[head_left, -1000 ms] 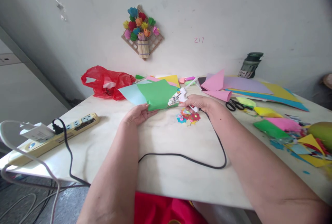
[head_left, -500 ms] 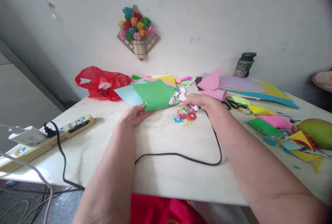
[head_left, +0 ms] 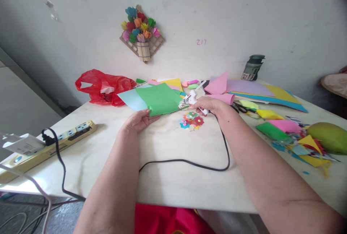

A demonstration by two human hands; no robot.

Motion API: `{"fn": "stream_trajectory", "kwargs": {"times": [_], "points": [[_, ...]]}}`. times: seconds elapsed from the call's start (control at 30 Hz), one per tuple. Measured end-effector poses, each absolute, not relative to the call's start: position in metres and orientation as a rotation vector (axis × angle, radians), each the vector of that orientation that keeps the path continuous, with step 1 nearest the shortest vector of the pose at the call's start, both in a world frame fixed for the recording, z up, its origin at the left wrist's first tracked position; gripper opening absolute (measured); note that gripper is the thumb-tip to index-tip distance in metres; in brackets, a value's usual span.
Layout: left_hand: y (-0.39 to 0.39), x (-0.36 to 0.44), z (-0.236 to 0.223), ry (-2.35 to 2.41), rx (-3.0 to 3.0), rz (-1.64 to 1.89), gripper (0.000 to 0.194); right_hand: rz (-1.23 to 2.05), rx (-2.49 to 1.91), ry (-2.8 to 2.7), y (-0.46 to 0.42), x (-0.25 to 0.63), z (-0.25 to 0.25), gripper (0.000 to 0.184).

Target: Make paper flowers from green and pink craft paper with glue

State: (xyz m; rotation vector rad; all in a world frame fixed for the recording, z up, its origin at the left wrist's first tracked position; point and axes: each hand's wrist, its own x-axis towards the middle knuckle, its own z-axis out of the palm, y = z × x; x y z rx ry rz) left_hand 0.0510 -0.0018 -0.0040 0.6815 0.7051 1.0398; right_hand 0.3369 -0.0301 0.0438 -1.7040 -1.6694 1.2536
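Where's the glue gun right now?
In the head view, the glue gun is just right of centre, held in the right hand, by the green paper and just beyond the cut-out flowers.

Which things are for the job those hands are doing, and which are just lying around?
In the job:
- green paper, in the left hand
- white glue gun, in the right hand
- cut paper flowers, probably

Just around, it seems:
- red plastic bag
- dark bottle
- yellow packet

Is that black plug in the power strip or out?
In: the black plug sits snug on top of the power strip, no prongs showing, its black cord looping off.
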Motion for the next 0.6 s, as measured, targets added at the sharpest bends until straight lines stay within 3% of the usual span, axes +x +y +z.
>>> {"fn": "stream_trajectory", "kwargs": {"times": [0.6], "points": [[-0.001,0.050,-0.006,0.708,0.681,1.034,0.033,1.206,-1.721,-1.629,-0.022,0.349,0.034,0.032]]}}
